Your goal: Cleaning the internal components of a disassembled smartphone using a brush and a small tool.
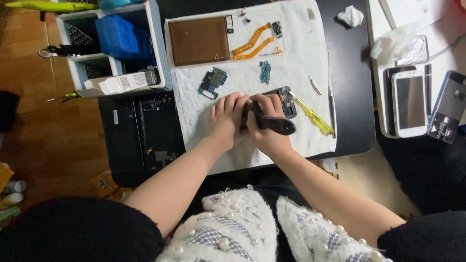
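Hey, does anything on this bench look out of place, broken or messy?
Mostly orderly: the parts lie spread out on the white towel. One oddity: the phone at the far right lies opened, its insides bare, hanging over the tray's edge. Crumpled tissue sits loose on the black table.
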